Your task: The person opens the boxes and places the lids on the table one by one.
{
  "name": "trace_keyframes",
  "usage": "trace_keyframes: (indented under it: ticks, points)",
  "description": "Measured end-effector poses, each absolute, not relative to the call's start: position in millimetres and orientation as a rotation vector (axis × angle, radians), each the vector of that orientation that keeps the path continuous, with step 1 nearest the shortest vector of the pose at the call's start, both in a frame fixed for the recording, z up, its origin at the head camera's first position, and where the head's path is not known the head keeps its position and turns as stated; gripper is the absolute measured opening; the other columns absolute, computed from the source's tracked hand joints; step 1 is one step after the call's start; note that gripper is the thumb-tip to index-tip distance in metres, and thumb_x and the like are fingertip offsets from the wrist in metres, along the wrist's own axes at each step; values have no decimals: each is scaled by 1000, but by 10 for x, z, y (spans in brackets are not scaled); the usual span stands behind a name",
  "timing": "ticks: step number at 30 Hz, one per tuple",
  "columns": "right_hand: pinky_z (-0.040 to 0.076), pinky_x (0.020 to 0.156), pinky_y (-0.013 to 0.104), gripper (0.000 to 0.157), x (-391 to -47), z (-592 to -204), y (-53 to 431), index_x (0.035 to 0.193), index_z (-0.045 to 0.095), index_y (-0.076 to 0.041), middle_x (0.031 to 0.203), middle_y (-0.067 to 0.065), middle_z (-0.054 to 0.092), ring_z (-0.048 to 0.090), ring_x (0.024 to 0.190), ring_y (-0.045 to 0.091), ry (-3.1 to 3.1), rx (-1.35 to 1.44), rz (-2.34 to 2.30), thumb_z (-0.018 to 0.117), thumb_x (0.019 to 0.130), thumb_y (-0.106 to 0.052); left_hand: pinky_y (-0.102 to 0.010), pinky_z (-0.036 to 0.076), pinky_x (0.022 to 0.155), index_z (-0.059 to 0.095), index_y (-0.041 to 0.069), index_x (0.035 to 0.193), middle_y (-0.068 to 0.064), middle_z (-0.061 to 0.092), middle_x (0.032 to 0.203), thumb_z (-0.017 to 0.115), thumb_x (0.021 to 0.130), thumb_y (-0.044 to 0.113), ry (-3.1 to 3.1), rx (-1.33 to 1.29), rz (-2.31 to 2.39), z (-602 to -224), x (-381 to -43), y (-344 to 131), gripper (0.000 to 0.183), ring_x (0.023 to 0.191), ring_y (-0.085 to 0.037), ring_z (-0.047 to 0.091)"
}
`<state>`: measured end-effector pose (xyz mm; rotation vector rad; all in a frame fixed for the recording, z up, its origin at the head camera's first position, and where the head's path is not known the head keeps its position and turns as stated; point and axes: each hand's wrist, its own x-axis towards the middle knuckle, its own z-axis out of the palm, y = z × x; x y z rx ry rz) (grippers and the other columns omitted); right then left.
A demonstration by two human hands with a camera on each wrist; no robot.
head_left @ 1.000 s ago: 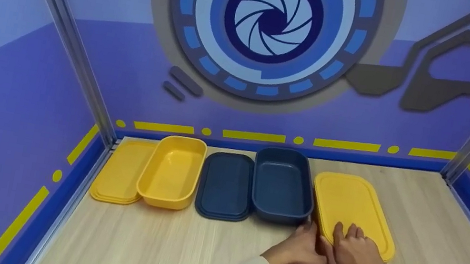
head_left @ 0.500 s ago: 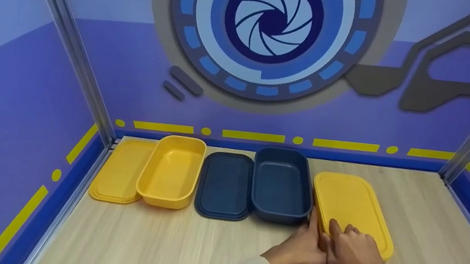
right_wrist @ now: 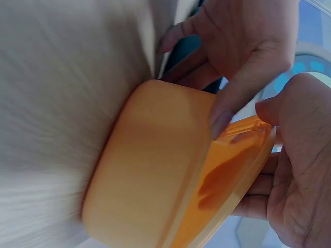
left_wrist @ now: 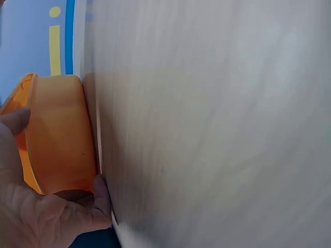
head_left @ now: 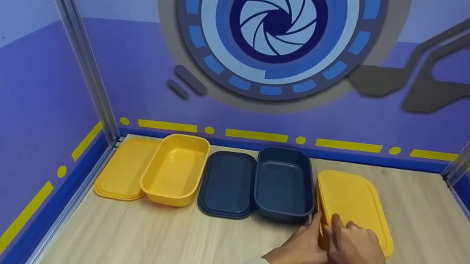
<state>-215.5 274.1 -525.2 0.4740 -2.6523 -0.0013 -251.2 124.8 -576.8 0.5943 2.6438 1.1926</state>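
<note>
At the right of the row, a yellow food container stands with its lid [head_left: 349,196] raised at the near left. The wide gap between lid and box [right_wrist: 145,160] shows in the right wrist view, where the inside is partly visible. My right hand [head_left: 359,250] pinches the lid's edge, thumb under it and fingers over the top. Around the box's near left corner, my left hand [head_left: 302,251] grips with the thumb at the rim and the fingers low along the wall. From the left wrist view, the box [left_wrist: 59,134] sits on the table.
Left of my hands stands an open dark blue box [head_left: 284,189], with a dark blue lid [head_left: 228,184] beside it. Further left are an open yellow box [head_left: 175,170] and a flat yellow lid [head_left: 126,168]. A patterned wall [head_left: 266,118] borders the table's back.
The lid's near left edge has come up from the box, opening a gap. My left thumb has moved up to the rim, while my right fingers have shifted slightly left.
</note>
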Motion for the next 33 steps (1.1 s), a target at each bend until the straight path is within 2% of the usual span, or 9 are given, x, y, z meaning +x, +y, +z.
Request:
trace_keyframes:
  ticks: [4, 7, 12, 19, 25, 28, 33]
  points:
    - [45, 44, 41, 25, -2147, -5207, 2762, 112, 68, -1, 57, 7, 47, 47, 44, 24, -2602, 485, 9, 75, 96, -18, -24, 53, 110, 22, 23, 170, -1, 63, 153, 78, 85, 35, 2644, 609, 1211, -5765, -2528, 1258, 103, 130, -7, 65]
    - [47, 45, 43, 23, -2155, -5181, 2772, 108, 67, -2, 57, 9, 50, 51, 45, 28, -2589, 469, 31, 75, 95, -18, -24, 53, 109, 21, 22, 170, -3, 65, 151, 80, 85, 38, 2648, 610, 1205, -5755, -2543, 1257, 104, 129, -10, 67]
    - [46, 44, 43, 22, -2148, -5164, 2805, 107, 66, -5, 57, 8, 53, 51, 45, 28, -2566, 450, 86, 76, 94, -19, -28, 51, 114, 21, 25, 170, -4, 59, 157, 82, 85, 47, 2622, 556, 1205, -5743, -2528, 1262, 108, 137, -13, 63]
    - [47, 44, 39, 24, -2116, -5162, 2842, 110, 68, -4, 56, 1, 47, 39, 44, 17, -2539, 430, 122, 77, 94, -19, -30, 51, 115, 21, 29, 170, -6, 54, 162, 82, 85, 46, 2617, 553, 1220, -5734, -2513, 1263, 106, 139, -15, 61]
    - [42, 44, 34, 26, -2106, -5182, 2784, 112, 69, -3, 58, 3, 45, 34, 45, 15, -2621, 399, 59, 77, 96, -22, -26, 52, 111, 23, 28, 169, -3, 57, 158, 81, 85, 43, 2621, 589, 1227, -5743, -2534, 1251, 104, 133, -11, 63]
    - [43, 44, 34, 27, -2125, -5226, 2731, 111, 71, -1, 59, 5, 47, 36, 46, 15, -2652, 399, 21, 76, 96, -23, -24, 53, 108, 22, 29, 169, 1, 60, 154, 79, 85, 35, 2620, 625, 1218, -5758, -2552, 1235, 102, 129, -6, 64]
    - [49, 45, 41, 29, -2140, -5317, 2691, 111, 73, 1, 61, 11, 56, 50, 47, 21, -2597, 430, -22, 77, 94, -22, -23, 53, 108, 18, 33, 171, 2, 61, 154, 77, 87, 39, 2609, 666, 1203, -5772, -2565, 1211, 103, 133, -7, 62]
